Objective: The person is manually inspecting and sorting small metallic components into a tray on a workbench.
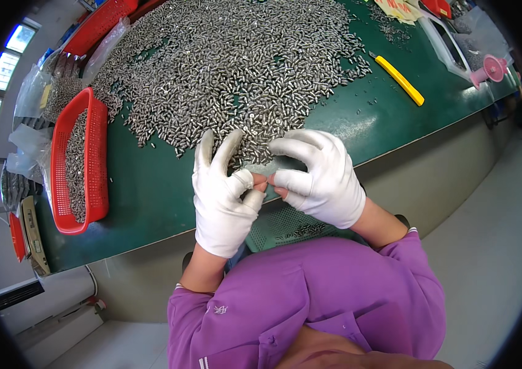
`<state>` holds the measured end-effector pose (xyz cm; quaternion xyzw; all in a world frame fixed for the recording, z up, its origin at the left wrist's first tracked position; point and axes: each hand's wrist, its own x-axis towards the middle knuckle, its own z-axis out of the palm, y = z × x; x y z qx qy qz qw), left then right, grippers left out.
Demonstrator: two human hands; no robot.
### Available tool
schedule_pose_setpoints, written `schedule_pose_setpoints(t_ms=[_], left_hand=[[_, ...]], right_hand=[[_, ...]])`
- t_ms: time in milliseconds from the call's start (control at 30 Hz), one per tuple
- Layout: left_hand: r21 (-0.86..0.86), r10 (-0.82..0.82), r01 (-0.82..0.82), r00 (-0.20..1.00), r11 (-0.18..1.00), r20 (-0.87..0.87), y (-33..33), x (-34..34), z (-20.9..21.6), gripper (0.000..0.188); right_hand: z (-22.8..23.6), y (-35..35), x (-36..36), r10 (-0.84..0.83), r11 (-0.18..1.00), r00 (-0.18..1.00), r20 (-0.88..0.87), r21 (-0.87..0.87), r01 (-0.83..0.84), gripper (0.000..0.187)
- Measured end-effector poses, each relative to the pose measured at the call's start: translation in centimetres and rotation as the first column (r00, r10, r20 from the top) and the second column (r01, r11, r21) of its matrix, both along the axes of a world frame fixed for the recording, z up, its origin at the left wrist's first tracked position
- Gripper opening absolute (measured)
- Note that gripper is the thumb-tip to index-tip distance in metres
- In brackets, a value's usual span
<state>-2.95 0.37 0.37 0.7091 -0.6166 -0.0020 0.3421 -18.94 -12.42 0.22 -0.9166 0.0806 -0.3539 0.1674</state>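
- Our left hand (223, 195) and right hand (325, 175) are meeting over the near edge of the green table (150, 212), thumbs and forefingers bending close together; we cannot tell whether they are gripping anything
- The metal pieces (236, 74) are lying heaped just beyond our fingers, so a careless sweep might be scattering some
- Anything slipping from our bare fingertips might be dropping into the green basket (266, 232) below, mixing with its contents
- The yellow cutter (400, 81) is lying far right; if its tip is exposed, reaching there might be cutting us
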Motion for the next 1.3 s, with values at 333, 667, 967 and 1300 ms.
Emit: schedule_pose_setpoints(t_ms=[333, 667, 967, 1300], left_hand=[[0.026, 0.047, -0.048, 0.999, 0.999, 0.009, 0.3, -0.2, 0.2, 0.017], [0.097, -0.256, 0.246, 0.961, 0.964, 0.105, 0.4, 0.1, 1.7, 0.023], [-0.068, 0.259, -0.253, 0.96, 0.965, 0.11, 1.3, 0.7, -0.3, 0.026], [-0.031, 0.173, -0.17, 0.977, 0.985, 0.124, 0.5, 0.6, -0.6, 0.023]], right_hand=[[-0.5, -0.9, -0.5, -0.09, 0.996, 0.993, 0.078, -0.018, 0.092, 0.023], [1.0, -1.7, -1.2, 0.128, 0.991, 0.991, -0.04, 0.037, -0.126, 0.02], [0.5, -2.0, -0.6, -0.229, 0.971, 0.973, 0.011, -0.061, 0.23, 0.022], [0.3, -1.1, 0.6, -0.178, 0.984, 0.983, -0.033, -0.037, 0.177, 0.018]])
